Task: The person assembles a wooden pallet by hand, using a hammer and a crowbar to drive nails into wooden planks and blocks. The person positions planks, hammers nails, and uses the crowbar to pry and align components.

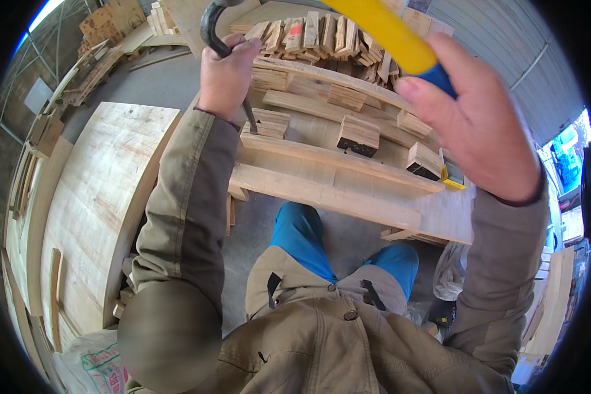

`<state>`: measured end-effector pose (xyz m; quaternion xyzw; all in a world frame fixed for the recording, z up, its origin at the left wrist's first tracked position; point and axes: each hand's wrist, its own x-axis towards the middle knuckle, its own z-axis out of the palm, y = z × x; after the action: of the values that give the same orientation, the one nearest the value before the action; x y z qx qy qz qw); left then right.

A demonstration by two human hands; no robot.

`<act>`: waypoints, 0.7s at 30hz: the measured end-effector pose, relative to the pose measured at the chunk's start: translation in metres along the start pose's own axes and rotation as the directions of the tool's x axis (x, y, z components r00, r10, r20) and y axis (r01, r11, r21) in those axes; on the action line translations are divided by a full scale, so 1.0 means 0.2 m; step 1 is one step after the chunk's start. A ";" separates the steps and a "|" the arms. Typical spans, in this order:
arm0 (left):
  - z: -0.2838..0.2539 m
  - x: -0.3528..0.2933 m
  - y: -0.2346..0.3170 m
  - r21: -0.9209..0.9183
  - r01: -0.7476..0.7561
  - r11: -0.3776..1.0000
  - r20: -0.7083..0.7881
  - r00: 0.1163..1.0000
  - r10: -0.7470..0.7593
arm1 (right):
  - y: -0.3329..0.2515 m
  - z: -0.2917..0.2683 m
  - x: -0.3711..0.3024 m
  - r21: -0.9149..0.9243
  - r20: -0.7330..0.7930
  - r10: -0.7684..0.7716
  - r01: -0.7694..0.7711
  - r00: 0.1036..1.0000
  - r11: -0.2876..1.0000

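My left hand (225, 80) is closed round a dark metal pry bar (209, 27) with a hooked top, held upright. Its lower end reaches down beside a stacked wooden block (268, 123) on a wooden frame of long boards (328, 157); whether the tip touches wood, I cannot tell. Raised at the upper right, my right hand (482, 121) grips the yellow and blue handle of a hammer (384, 33). The handle slants up to the left and runs past the upper edge, so the joint with its head is hidden. More wooden blocks (359, 136) stand along the boards.
Behind the frame lies a heap of short wood pieces (315, 36). A large pale wooden panel (105, 197) stands to my left. At the frame's right end is a yellow tool (452, 176), partly hidden. Clear plastic wrapping (450, 272) and a white sack (95, 361) lie low down.
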<state>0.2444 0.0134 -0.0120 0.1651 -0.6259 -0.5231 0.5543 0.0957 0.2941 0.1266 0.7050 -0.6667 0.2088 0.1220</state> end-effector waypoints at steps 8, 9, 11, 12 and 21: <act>-0.01 0.02 0.00 0.017 -0.023 1.000 0.059 0.998 0.022 | 0.15 -0.21 -0.01 0.446 -0.207 0.190 -0.080 0.960 0.891; -0.01 0.02 0.00 -0.006 0.000 1.000 0.055 0.999 0.000 | 0.15 -0.23 0.01 0.474 -0.208 0.182 -0.064 0.961 0.878; -0.01 0.02 0.01 -0.031 0.042 0.999 0.056 0.998 -0.040 | 0.15 -0.24 0.03 0.517 -0.197 0.172 -0.047 0.965 0.855; 0.00 0.01 0.01 -0.036 0.049 0.998 0.043 0.998 -0.048 | 0.13 -0.22 0.04 0.536 -0.189 0.169 -0.043 0.967 0.843; 0.00 -0.01 0.03 -0.090 0.103 0.991 0.031 0.994 -0.100 | 0.06 0.09 -0.05 0.318 0.059 0.207 -0.215 0.977 0.923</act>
<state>0.2472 0.0174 -0.0077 0.1642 -0.5993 -0.5809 0.5258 0.0850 0.2930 0.1055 0.6421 -0.6968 0.3184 -0.0262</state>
